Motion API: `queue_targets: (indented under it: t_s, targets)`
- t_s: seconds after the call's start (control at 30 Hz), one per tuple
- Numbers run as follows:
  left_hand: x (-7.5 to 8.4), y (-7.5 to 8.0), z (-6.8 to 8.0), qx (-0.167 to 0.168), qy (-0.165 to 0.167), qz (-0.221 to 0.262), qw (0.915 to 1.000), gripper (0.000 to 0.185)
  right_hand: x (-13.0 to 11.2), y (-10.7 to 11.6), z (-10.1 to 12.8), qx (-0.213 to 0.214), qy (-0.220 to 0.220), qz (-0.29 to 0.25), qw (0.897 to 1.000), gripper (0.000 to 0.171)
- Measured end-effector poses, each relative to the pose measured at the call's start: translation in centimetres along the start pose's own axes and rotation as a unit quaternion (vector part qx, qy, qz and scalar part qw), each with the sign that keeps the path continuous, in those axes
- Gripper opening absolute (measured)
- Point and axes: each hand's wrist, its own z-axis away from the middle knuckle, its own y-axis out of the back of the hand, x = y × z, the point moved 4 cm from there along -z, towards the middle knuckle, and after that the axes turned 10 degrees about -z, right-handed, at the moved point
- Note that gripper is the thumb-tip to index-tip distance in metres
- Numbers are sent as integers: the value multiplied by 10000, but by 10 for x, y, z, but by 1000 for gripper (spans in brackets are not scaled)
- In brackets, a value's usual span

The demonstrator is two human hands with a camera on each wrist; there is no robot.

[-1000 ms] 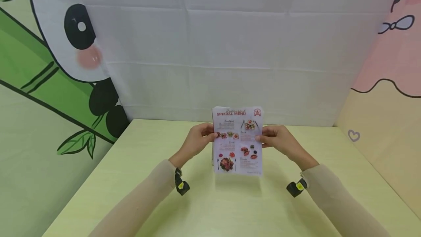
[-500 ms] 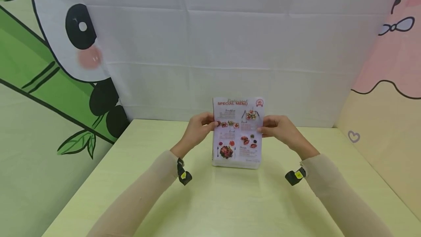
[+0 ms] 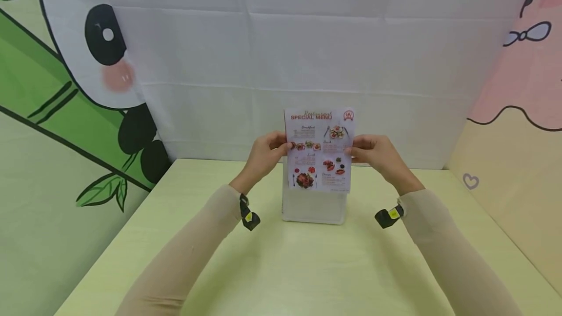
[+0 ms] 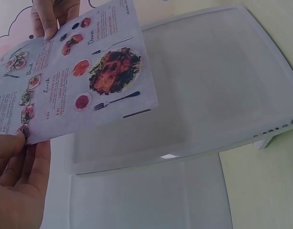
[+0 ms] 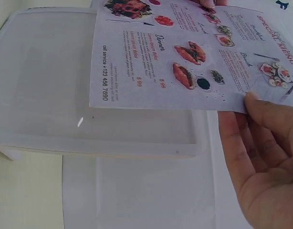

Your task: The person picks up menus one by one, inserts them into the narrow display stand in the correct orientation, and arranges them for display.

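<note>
From where I stand, the menu (image 3: 319, 160) hangs in the air between the person's two hands, its printed face toward them and the heading "SPECIAL MENU" at the top. The left hand (image 3: 262, 157) pinches its left edge, thumb on the front and fingers curled behind. The right hand (image 3: 379, 155) pinches the right edge in the same way, at nearly the same height.

Just behind the menu is a pale stand (image 3: 313, 207) with a raised rim, set on the table (image 3: 281, 267). The menu covers the upper part of it; the lower part shows beneath the paper. The menu is a little off to the right of the stand, and I cannot tell whether the two touch. From the left wrist, a small foot sticks out at the stand's back, near some dark marks on the rim. The same view shows a plate of food printed between a fork and a knife, close to the menu's bottom corner.

Both arms are in beige sleeves (image 3: 180, 257), with a black wrist camera (image 3: 249, 216) strapped at each cuff. A creased white cloth (image 3: 307, 62) hangs behind the table. A panda (image 3: 110, 35) is printed on the left, and a purple heart (image 3: 471, 181) on the right.
</note>
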Motion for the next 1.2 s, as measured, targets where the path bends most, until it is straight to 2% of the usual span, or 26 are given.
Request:
queue_targets:
  t_s: [0.33,0.7,0.93,1.2]
  targets:
    - [9,8,-13,117,-215,-34,9997,19,-9,3,-8,304,142,-81,9994,34]
    - [22,19,-25,306,-90,264,9991,21,-20,2,-14,269,316,-101,9991,32]
    - [24,20,-31,331,-153,326,9988,19,-29,6,-18,579,301,-33,9979,26]
    - [32,26,-37,411,-304,451,9977,20,-40,9,-22,761,640,-207,9948,23]
